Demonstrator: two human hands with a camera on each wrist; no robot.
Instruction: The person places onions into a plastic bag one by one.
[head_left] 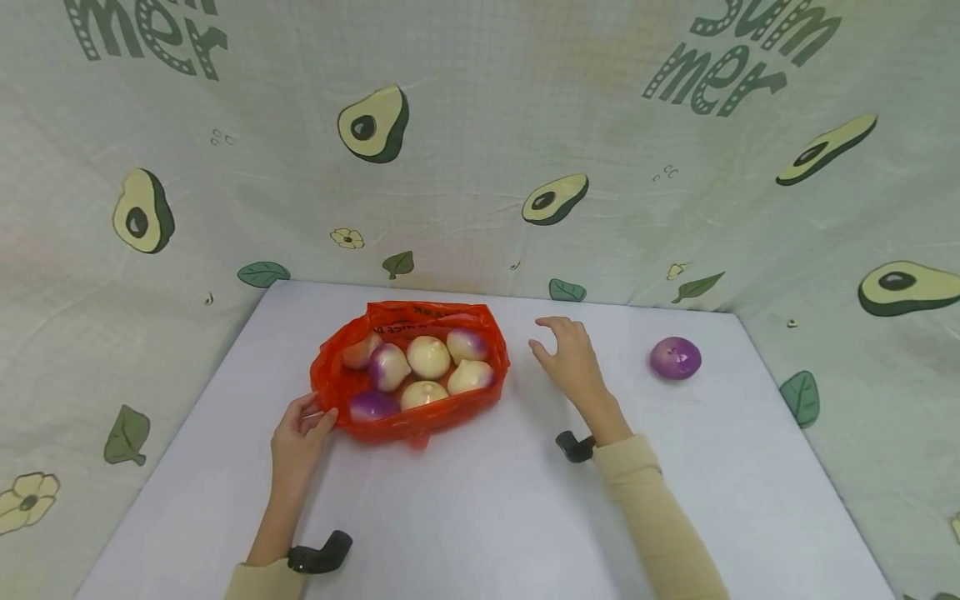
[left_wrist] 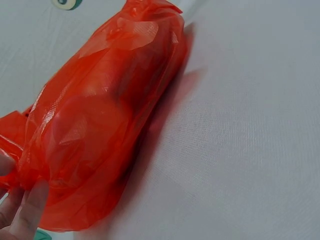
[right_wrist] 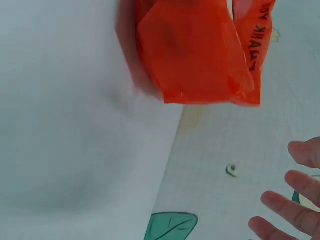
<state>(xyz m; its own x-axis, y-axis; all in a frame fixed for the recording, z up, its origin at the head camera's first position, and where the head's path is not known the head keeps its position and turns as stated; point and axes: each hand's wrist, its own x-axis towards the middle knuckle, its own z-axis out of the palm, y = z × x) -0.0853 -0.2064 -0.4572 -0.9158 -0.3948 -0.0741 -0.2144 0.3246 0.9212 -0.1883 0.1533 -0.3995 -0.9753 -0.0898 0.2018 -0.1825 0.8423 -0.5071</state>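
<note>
A red plastic bag (head_left: 420, 427) lies with its mouth spread wide on the white table, left of the middle. Several onions, some whitish like this one (head_left: 429, 357) and some purple, sit inside it. At the bag's near left corner my left hand (head_left: 295, 437) pinches the rim between thumb and fingers; the left wrist view shows the thin film (left_wrist: 85, 135) bunched at the fingertips. My right hand (head_left: 573, 360) is held apart from the bag's right side, thumb and fingers spread and holding nothing. A single purple onion (head_left: 676, 358) rests on the table farther right.
The white table (head_left: 480, 517) ends at the back and sides against a pale cloth (head_left: 465, 242) printed with avocados and leaves. A black wrist device (head_left: 321, 553) is on the left wrist, another (head_left: 575, 447) on the right.
</note>
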